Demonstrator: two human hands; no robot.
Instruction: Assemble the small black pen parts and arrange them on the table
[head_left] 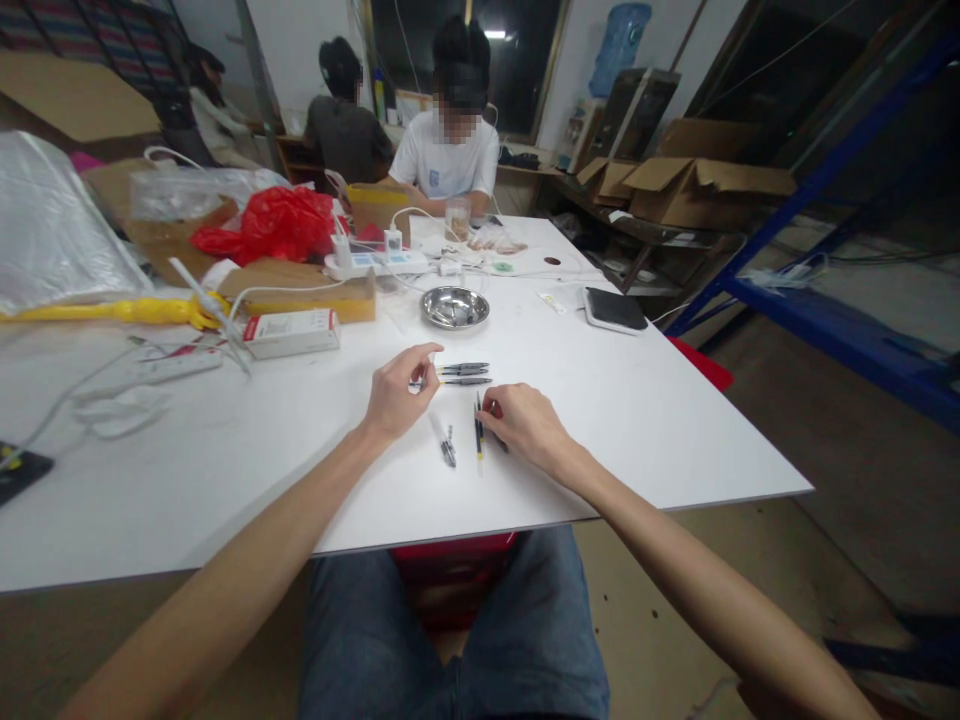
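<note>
On the white counter [660, 430], dark pens [469, 370] lie crosswise beside the left hand [396, 393]. Its thumb and index finger curl together near the pens' left ends; I cannot tell whether that grip is grasping 1. The right hand [531, 425] has its fingertips at a black pen with a yellow end [479, 440], pointing toward the near edge; whether its grip is clenched on it, I cannot tell. A clear pen [448, 452] lies between the 2 hands, and a metal bowl [454, 307] stands beyond.
</note>
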